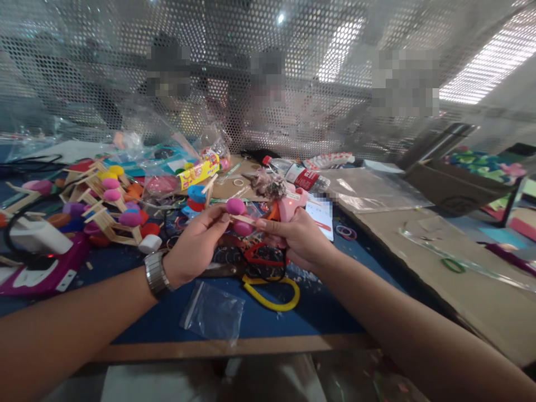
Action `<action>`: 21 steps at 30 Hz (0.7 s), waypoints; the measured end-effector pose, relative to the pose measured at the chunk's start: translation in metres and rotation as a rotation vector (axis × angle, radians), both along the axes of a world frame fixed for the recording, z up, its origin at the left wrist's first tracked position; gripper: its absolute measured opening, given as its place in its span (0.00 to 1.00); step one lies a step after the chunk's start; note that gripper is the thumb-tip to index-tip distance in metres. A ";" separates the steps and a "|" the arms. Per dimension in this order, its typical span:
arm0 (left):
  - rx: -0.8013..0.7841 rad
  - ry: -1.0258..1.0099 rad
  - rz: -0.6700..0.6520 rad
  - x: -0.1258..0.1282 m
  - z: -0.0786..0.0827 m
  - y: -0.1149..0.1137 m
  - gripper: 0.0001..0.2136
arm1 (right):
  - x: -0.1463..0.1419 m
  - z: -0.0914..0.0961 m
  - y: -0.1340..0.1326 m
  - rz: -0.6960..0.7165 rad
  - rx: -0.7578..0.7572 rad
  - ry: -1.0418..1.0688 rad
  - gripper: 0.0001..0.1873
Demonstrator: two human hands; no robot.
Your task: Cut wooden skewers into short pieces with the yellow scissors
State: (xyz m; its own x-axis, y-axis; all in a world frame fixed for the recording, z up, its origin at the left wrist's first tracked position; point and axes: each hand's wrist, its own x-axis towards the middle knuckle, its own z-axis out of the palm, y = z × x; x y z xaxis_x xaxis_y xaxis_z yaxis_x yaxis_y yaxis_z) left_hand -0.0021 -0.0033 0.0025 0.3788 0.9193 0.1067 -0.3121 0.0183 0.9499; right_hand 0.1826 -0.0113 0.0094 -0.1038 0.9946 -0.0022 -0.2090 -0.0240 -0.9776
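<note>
Between my two hands is a short wooden craft stick (243, 219), level, with a magenta oval piece (235, 206) above it and another magenta piece (243, 228) below. My left hand (196, 243), wearing a metal watch, pinches the stick's left end between thumb and finger. The thumb of my right hand (304, 237) presses on the right end; its other fingers are partly hidden. Right beside that hand is a pink glue gun (288, 207) with a small red light and an orange trigger. Whether my right fingers also touch the gun's handle I cannot tell.
Wooden stick structures with coloured pieces (121, 218) pile up at left, near a purple power strip (54, 265). Yellow-handled scissors (278, 306) and a clear zip bag (213, 312) lie in front. Behind are a bottle (305, 176) and a perforated screen (234, 72); a box (456, 187) stands right.
</note>
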 end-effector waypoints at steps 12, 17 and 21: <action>0.126 0.132 0.022 -0.001 -0.005 0.003 0.16 | -0.003 0.003 -0.003 0.032 -0.027 0.029 0.21; 0.139 0.159 0.037 -0.001 -0.003 0.001 0.16 | -0.003 0.001 -0.003 0.031 -0.026 0.046 0.20; 0.129 0.156 0.041 0.000 -0.002 0.001 0.15 | -0.003 0.001 -0.004 0.031 -0.030 0.030 0.21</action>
State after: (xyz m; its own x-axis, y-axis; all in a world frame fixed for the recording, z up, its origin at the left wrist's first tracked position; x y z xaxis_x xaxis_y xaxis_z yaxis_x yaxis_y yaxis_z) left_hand -0.0023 -0.0027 0.0000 0.3624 0.9168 0.1678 -0.1591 -0.1165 0.9804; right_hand 0.1792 -0.0158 0.0108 -0.1347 0.9905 -0.0285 -0.2372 -0.0602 -0.9696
